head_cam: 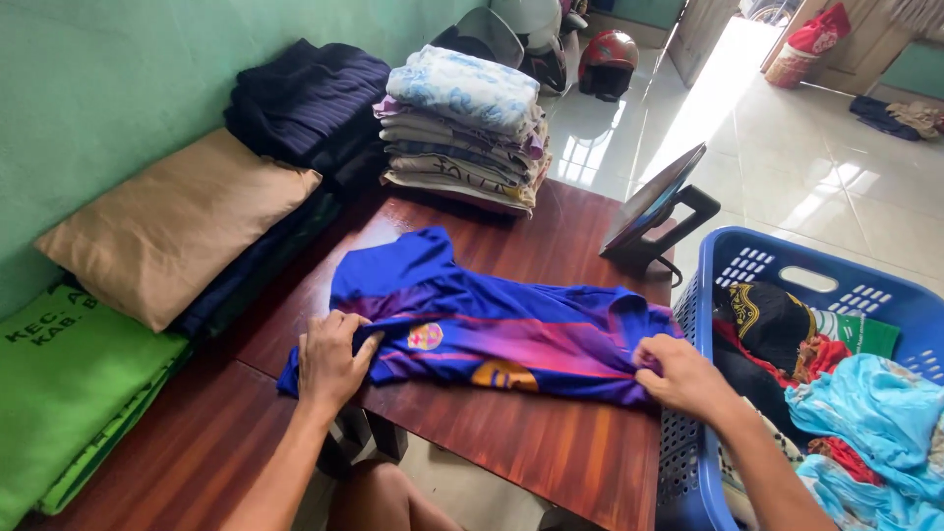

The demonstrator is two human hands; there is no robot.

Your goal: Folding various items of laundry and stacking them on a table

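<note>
I see bare wooden table (551, 447) in front of the blue jersey (492, 334), an open strip where my hands can slide along the near edge. Beyond the jersey, bare wood runs up to the stack of folded clothes (462, 128), which closes the far end. To my right the tablet on its stand (654, 211) sits at the table edge, and the blue laundry basket (688, 462) presses against the table's side, blocking that flank. On my left the tan folded cloth (177, 226), dark folded pile (305, 98) and green folded cloth (69, 393) line the wall.
</note>
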